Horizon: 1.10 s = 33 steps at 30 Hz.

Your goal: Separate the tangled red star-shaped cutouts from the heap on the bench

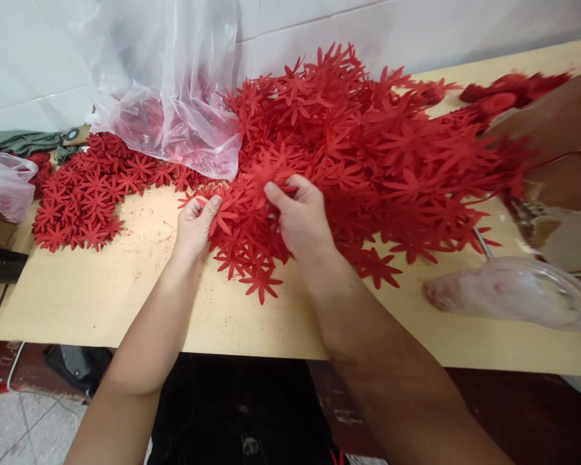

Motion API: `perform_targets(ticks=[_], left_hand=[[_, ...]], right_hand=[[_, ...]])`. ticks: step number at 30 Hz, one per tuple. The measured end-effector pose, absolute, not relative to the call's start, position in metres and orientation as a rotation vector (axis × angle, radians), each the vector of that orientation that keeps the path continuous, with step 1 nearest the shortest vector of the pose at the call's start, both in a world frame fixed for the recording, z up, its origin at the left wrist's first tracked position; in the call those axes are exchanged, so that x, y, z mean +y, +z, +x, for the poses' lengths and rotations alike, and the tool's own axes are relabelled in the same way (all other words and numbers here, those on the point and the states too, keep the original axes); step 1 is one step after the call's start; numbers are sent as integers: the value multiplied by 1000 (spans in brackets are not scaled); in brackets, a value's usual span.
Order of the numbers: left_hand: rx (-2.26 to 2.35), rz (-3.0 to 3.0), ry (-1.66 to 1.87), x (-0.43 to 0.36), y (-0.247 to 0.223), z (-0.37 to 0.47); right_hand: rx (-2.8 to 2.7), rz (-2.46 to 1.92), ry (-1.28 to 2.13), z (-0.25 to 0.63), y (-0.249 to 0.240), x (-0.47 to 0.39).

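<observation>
On the pale table [101, 297], star-shaped, bright red cutouts [319, 155] lie heaped in layers, their narrow petals splayed; the left hand [196, 223] and right hand [303, 216] each pinch one, fingers nearly closed.

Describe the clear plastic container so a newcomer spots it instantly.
On the pale tabletop, find the big heap of red star-shaped flowers, then go to its near right side. The clear plastic container is there, wide round rim toward the right edge of the view. It's see-through and whitish, unlike the solid red heap and the brown cardboard behind it.
</observation>
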<state>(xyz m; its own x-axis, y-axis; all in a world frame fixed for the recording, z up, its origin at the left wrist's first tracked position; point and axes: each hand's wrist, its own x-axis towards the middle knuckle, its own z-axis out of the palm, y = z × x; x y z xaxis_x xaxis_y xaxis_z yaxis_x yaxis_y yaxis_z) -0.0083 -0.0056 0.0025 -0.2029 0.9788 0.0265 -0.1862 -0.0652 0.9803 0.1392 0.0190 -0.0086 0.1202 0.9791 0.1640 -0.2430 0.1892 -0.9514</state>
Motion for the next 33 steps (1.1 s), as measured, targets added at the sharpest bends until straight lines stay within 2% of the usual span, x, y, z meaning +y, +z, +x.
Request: perform_targets(ticks=[4,10,14,21,27,33], left_hand=[[1253,1071,1526,-1,-5,-12],[1520,1508,1693,0,-13,-16],[1500,1665,1691,-6,-6,-14],[1239,1404,1478,-10,-8,1],[1311,1388,1618,-5,-6,-8],[1372,1200,1754,2,-2,-27]], right_hand=[[-1031,-950,1048,147,-14,27],[-1209,-912,1174,125,-9,14],[-1257,-915,1223,120,-8,8],[-1416,-922,1198,121,-11,7],[-1419,-793,1274,120,-10,8],[-1368,-939,1088,131,-6,11]])
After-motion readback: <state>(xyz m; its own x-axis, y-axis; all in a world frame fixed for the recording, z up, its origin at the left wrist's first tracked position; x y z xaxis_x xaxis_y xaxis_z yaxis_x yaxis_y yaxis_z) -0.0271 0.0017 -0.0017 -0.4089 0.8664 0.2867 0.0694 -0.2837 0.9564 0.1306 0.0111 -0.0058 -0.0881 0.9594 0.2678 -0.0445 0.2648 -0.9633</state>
